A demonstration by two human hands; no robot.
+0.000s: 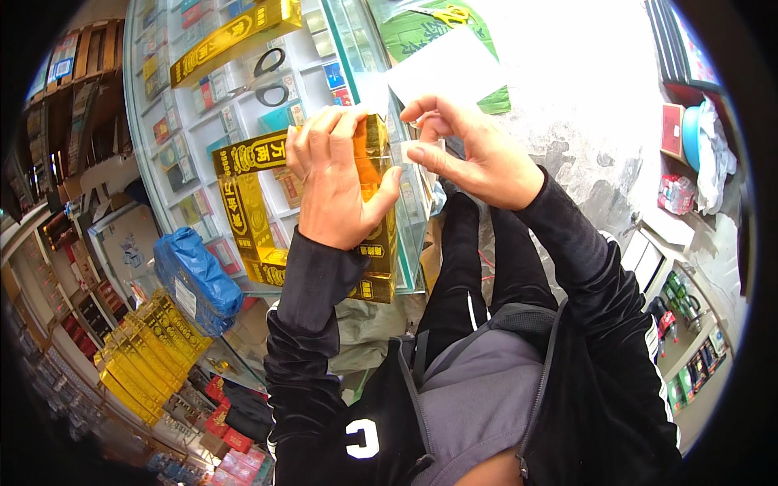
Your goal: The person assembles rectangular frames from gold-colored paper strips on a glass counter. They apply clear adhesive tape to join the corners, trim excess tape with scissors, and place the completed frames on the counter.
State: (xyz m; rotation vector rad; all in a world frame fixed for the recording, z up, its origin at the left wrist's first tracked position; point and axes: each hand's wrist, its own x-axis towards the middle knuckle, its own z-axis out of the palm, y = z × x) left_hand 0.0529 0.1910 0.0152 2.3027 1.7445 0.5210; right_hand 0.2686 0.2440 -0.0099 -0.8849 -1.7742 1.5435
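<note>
A gold and black printed cardboard frame [247, 206] rests on the glass counter top, its middle open to the glass below. My left hand [336, 182] grips the frame's upper right corner, fingers over the top and thumb along the inner side. Just to the right, my right hand [486, 158] is raised, thumb and fingers curled toward each other. A small pale, see-through piece shows beside its thumb; I cannot make out what it is. Black-handled scissors [271, 77] lie beyond the frame, near a folded gold strip [235, 42].
The glass display counter [312, 73] holds many small packets. Past its right edge lie white paper [450, 69], a green bag [490, 49] and yellow-handled scissors [452, 14]. A blue plastic-wrapped bundle [194, 275] sits left, near stacked gold cartons [150, 356]. Shelves [689, 340] stand right.
</note>
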